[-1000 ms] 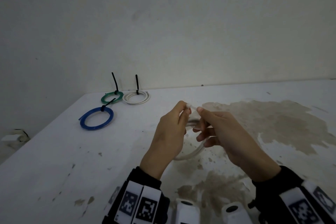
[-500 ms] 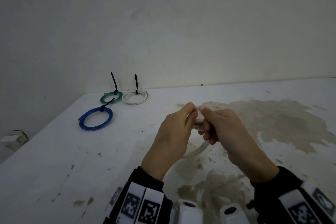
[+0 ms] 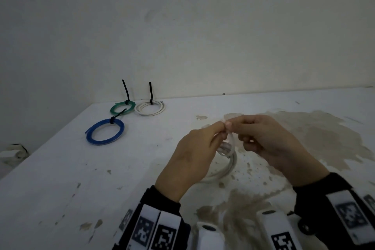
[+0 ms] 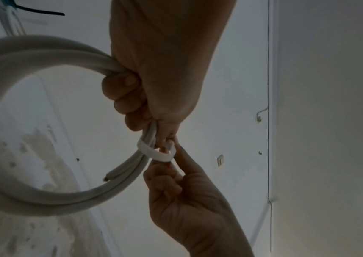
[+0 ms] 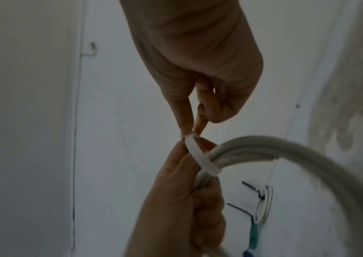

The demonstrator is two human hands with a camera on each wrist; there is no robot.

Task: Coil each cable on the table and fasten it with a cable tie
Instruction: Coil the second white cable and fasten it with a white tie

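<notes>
I hold a coiled white cable (image 3: 229,166) upright over the table. My left hand (image 3: 220,131) grips the bundled strands (image 4: 22,50) in its curled fingers. A white cable tie (image 4: 154,153) loops round the bundle just beyond that fist. My right hand (image 3: 230,126) pinches the tie's end between thumb and forefinger, fingertip to fingertip with the left thumb. In the right wrist view the cable tie (image 5: 200,156) wraps the cable (image 5: 286,147) loosely, with a gap inside the loop. One cut cable end sticks out near the tie.
Three tied coils lie at the far left of the white table (image 3: 60,189): a blue coil (image 3: 105,131), a green coil (image 3: 122,107) and a white coil (image 3: 150,108), each with a black tie. A brown stain (image 3: 324,138) covers the right side. A wall stands behind.
Both hands have shifted slightly right and their fingertips have come together on the tie. The coil now hangs more upright beneath them.
</notes>
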